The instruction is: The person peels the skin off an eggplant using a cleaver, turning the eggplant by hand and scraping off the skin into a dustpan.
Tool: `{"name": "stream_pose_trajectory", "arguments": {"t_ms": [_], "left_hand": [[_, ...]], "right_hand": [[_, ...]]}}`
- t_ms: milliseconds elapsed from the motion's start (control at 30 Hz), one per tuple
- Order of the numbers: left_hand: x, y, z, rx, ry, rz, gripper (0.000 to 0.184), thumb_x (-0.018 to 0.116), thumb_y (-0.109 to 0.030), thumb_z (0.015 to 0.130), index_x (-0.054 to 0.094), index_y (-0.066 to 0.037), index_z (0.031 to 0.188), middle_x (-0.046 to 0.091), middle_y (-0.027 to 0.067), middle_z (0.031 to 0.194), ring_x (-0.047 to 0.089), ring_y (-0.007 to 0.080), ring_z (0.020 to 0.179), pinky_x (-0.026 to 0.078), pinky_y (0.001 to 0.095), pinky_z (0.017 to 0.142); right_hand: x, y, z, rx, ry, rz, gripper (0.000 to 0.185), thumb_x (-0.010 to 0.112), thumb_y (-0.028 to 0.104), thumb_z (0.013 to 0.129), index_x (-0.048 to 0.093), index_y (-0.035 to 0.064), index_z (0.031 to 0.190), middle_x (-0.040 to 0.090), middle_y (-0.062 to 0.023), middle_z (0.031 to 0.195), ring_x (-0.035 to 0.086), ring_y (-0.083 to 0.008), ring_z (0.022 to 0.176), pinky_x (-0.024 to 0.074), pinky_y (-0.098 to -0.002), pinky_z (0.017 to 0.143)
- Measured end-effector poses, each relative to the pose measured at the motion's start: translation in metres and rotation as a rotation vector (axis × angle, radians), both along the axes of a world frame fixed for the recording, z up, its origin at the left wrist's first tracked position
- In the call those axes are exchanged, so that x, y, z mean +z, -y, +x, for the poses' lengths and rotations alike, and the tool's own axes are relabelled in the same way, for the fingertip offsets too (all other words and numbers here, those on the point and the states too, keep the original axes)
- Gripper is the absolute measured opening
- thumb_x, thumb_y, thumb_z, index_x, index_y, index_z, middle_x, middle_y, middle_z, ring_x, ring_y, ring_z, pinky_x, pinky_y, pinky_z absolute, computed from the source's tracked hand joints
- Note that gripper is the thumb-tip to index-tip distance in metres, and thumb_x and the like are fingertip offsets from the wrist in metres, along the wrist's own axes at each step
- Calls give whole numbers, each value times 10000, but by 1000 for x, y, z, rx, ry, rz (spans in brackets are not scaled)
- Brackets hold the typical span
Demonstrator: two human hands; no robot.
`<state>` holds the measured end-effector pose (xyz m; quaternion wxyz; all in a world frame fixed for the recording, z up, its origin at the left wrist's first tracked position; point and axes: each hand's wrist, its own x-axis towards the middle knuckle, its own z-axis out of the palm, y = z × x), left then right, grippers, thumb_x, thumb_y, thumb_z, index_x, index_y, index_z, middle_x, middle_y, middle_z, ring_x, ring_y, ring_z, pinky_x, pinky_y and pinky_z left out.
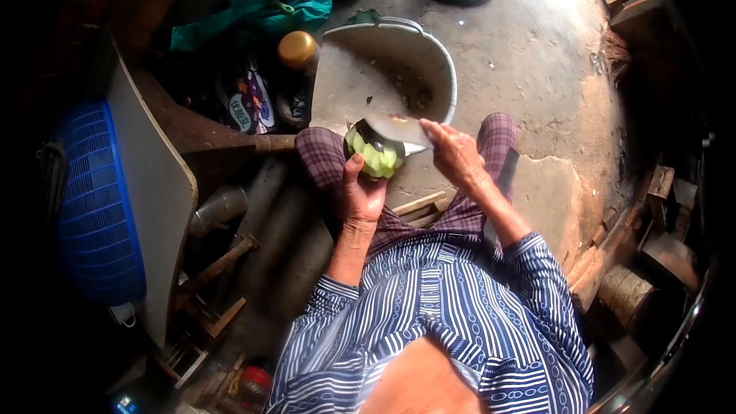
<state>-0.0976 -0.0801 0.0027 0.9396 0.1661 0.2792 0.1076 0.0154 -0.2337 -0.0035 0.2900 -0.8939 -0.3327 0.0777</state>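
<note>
- Striped blue-and-white shirt (475, 284), open at the neck, fills the foreground below my chin, above my plaid trousers (322, 155).
- Cupped from below, my left hand (364, 195) holds a partly peeled vegetable (377, 159), thumb up against its near side; the fingers beneath are mostly hidden.
- Pale green strips of flesh show around the vegetable, with dark skin left at its far end; it sits between my knees, at the near edge of a wide basin (451, 80).
- Closed in a fist, my right hand (458, 159) grips a knife (405, 130), its broad blade reaching left across the vegetable's dark end; I cannot tell how firmly the edge meets it.
- Small scraps lie scattered inside the basin, which stands on a worn concrete floor (529, 100).
- Left of the basin are a jar with a gold lid (297, 50) and a crumpled green bag (253, 11).
- Farther left, a blue plastic basket (100, 192) stands behind an upright board (157, 199).
</note>
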Motion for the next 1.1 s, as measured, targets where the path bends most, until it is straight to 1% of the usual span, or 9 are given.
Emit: {"name": "stream_pose_trajectory", "arguments": {"t_ms": [100, 167, 233, 500, 633, 700, 900, 1000, 1100], "left_hand": [[-10, -8, -6, 0, -30, 56, 712, 683, -347, 754, 367, -84, 1336, 426, 129, 1321, 432, 308, 1201, 455, 562, 900], [-17, -15, -16, -329, -283, 1680, 546, 650, -215, 817, 430, -20, 1278, 541, 151, 1196, 538, 302, 1088, 445, 441, 924], [-45, -12, -30, -164, -472, 2371, 370, 565, -217, 879, 521, -8, 1181, 594, 104, 1130, 586, 218, 1021, 469, 304, 879], [-28, -7, -26, -327, -575, 2904, 354, 566, -196, 861, 535, -22, 1168, 588, 108, 1144, 585, 217, 1025, 466, 331, 890], [-35, -14, -19, -344, -370, 1920, 416, 605, -199, 830, 499, -40, 1199, 533, 154, 1172, 543, 343, 1044, 454, 475, 895], [-17, -10, -5, -29, 64, 46, 583, 659, -293, 788, 433, -47, 1266, 511, 132, 1213, 535, 324, 1076, 459, 504, 908], [-17, -18, 1, -46, -19, 78, 589, 681, -237, 769, 441, -80, 1284, 515, 78, 1227, 511, 257, 1110, 464, 395, 902], [-16, -17, -19, -275, -412, 1910, 395, 590, -138, 865, 492, -13, 1226, 582, 122, 1186, 566, 243, 1087, 433, 299, 925], [-41, -21, -26, -239, -402, 2695, 407, 567, -137, 862, 448, 6, 1224, 527, 178, 1166, 542, 319, 1035, 459, 403, 839]], "right_hand": [[7, 1, 1, 40, 78, 46, 396, 511, 14, 824, 513, 111, 1208, 629, -129, 874, 638, -283, 646, 522, -365, 486], [37, -9, -8, 146, -8, 15, 314, 511, 140, 880, 484, 93, 1189, 543, -113, 758, 597, -264, 559, 492, -356, 442], [54, -19, -18, 241, 96, -4, 333, 534, 162, 881, 472, 79, 1197, 514, -106, 742, 574, -234, 532, 476, -331, 437], [50, -23, -22, 186, 182, 99, 402, 575, 102, 816, 477, 62, 1204, 548, -108, 812, 627, -242, 631, 512, -336, 520], [41, -17, -9, 195, 50, 54, 376, 550, 80, 824, 498, 97, 1196, 582, -109, 848, 632, -279, 658, 525, -367, 529], [19, -10, 5, 100, -60, -39, 365, 532, 57, 821, 520, 106, 1182, 624, -136, 922, 642, -310, 725, 531, -394, 576], [27, -9, 9, 84, -39, -56, 292, 519, 134, 866, 501, 103, 1156, 589, -128, 854, 624, -312, 652, 525, -394, 535], [55, -20, -11, 227, 79, -6, 366, 536, 126, 858, 456, 85, 1212, 535, -108, 780, 605, -231, 568, 505, -333, 472], [54, -24, -17, 276, 167, 97, 409, 562, 107, 830, 449, 63, 1221, 538, -110, 802, 605, -226, 585, 499, -332, 503]]}}
